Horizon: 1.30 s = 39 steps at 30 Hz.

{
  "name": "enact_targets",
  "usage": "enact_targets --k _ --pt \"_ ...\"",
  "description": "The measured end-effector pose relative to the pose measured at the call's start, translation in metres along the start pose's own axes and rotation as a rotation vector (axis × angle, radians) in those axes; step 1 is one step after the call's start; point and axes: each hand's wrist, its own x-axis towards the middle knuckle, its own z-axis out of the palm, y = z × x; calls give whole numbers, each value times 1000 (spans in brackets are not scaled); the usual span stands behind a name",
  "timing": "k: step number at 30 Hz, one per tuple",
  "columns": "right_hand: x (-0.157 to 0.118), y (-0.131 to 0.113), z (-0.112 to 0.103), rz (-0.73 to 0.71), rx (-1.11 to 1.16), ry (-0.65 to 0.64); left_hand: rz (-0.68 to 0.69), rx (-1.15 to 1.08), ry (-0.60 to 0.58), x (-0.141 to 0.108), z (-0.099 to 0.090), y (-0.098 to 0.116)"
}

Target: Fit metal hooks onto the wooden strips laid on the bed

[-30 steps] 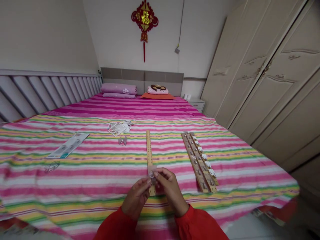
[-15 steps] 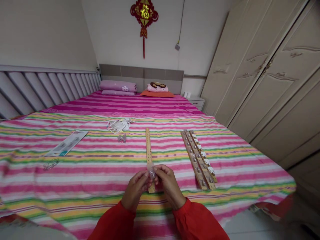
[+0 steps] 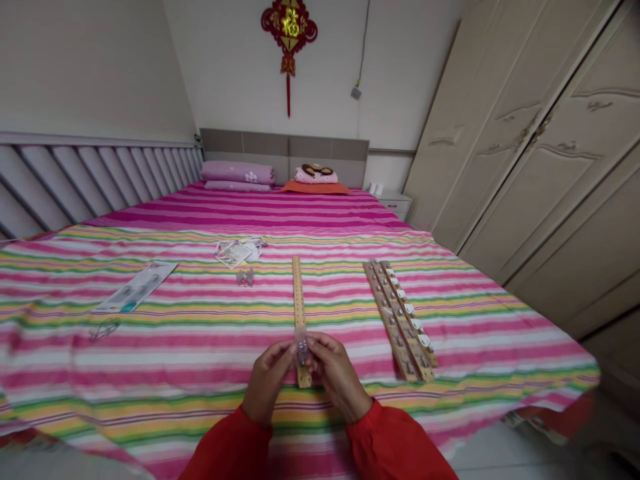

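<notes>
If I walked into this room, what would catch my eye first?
The bright striped cloth over the near part of the bed would likely draw you, then the red-and-gold ornament on the wall above the headboard. Closer in, the left hand and right hand hold a small clear item over a wooden strip, with more strips to the right.

The strip [image 3: 299,293] is tan, the cloth [image 3: 200,363] multicolour-striped
</notes>
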Motion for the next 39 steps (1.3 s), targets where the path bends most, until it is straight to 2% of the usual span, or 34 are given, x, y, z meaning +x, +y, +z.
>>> enact_targets --k 3,7,14,17,22,26,32,39 --pt "-1 -3 2 52 88 -33 60 41 6 0 -1 -2" --pt "-3 -2 5 90 137 -31 -8 -48 -12 1 1 -6" --pt "-5 3 3 38 -128 29 -38 -115 16 2 6 -7" --pt "-3 4 3 16 -171 58 -30 -94 21 4 6 -9" --pt "2 4 -2 -50 -182 22 53 92 61 14 2 -10" --pt "9 0 -8 -87 -244 8 151 281 12 25 0 -3" --pt "25 -2 -15 -118 -257 60 25 135 49 41 1 3" --pt "47 10 -25 -115 -223 135 7 85 116 59 -1 -14"
